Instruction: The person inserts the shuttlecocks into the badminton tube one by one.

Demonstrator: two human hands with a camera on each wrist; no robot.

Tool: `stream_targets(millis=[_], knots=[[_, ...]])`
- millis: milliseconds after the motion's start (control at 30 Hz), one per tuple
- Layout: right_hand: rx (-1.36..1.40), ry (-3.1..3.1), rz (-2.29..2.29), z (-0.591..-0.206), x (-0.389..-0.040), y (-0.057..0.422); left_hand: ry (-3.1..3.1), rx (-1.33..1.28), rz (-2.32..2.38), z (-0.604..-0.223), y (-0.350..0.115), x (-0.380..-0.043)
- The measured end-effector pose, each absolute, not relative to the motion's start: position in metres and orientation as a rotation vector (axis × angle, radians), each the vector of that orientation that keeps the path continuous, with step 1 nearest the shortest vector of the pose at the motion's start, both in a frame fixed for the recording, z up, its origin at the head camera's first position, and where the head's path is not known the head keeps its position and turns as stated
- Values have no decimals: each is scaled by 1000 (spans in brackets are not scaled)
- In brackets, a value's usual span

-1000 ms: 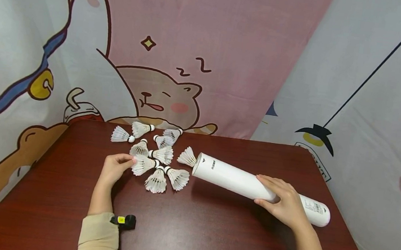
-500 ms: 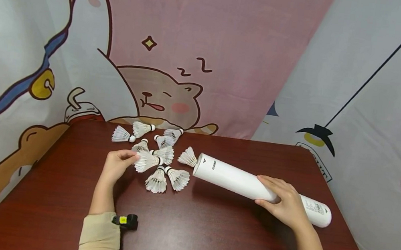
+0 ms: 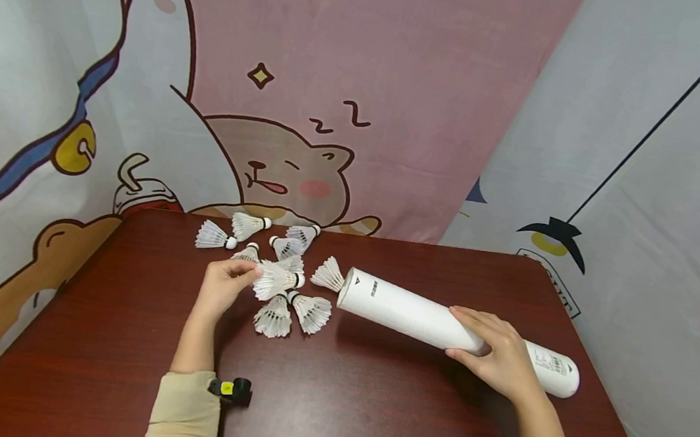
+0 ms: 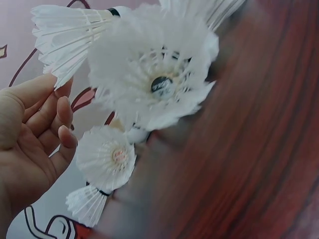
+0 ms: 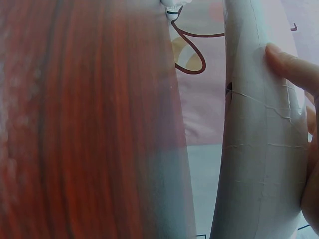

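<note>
My left hand (image 3: pixel 223 291) pinches a white feather shuttlecock (image 3: pixel 274 280) by its skirt edge, the cork end pointing right toward the tube. In the left wrist view, thumb and fingertips meet at the feathers of this shuttlecock (image 4: pixel 75 37). A long white shuttlecock tube (image 3: pixel 404 312) slants across the right half of the table, and my right hand (image 3: pixel 495 352) grips it around the middle. Feathers of another shuttlecock (image 3: pixel 328 275) stick out of the tube's left end. The right wrist view shows the tube's side (image 5: pixel 264 149) with a finger lying along it.
Several loose shuttlecocks lie around the left hand, including one in front (image 3: pixel 273 317), one beside it (image 3: pixel 311 312) and one at the far left (image 3: pixel 214 236). The dark red wooden table (image 3: pixel 332 400) ends at a printed cloth backdrop (image 3: pixel 411 112).
My left hand has lifted the shuttlecock off the group and carried it to the right, toward the tube's end. The right hand and tube have stayed nearly in place.
</note>
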State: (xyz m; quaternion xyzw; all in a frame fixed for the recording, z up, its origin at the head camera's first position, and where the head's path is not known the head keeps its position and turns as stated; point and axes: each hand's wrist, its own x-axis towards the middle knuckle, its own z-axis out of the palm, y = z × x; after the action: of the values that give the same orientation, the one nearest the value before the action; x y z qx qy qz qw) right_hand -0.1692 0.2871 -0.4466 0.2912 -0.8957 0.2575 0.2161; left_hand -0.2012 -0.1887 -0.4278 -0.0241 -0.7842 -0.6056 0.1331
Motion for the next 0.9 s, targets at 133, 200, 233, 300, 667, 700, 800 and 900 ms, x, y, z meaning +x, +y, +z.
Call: stream_targets(millis=[133, 200, 233, 300, 667, 700, 800, 900], knots=[[797, -2489, 717, -446, -168, 287, -2265, -100, -1760, -423, -180, -199], [804, -2480, 714, -446, -169, 287, -2241, -110, -1792, -425, -179, -201], [807, -2476, 714, -446, -169, 287, -2233, -110, -1804, -428, -179, -203], [815, -2467, 712, -447, -169, 287, -2217, -108, -1823, -435, -179, -208], [821, -2453, 721, -448, -170, 288, -2191, -178, -1867, -440, -165, -214], [821, -2455, 723, -447, -169, 288, -2192, -180, -1880, -438, -163, -213], [822, -2464, 727, -447, -169, 288, -2195, -206, -1900, -426, -156, -206], [817, -2477, 732, -446, -169, 288, -2190, -208, -1925, -415, -150, -198]])
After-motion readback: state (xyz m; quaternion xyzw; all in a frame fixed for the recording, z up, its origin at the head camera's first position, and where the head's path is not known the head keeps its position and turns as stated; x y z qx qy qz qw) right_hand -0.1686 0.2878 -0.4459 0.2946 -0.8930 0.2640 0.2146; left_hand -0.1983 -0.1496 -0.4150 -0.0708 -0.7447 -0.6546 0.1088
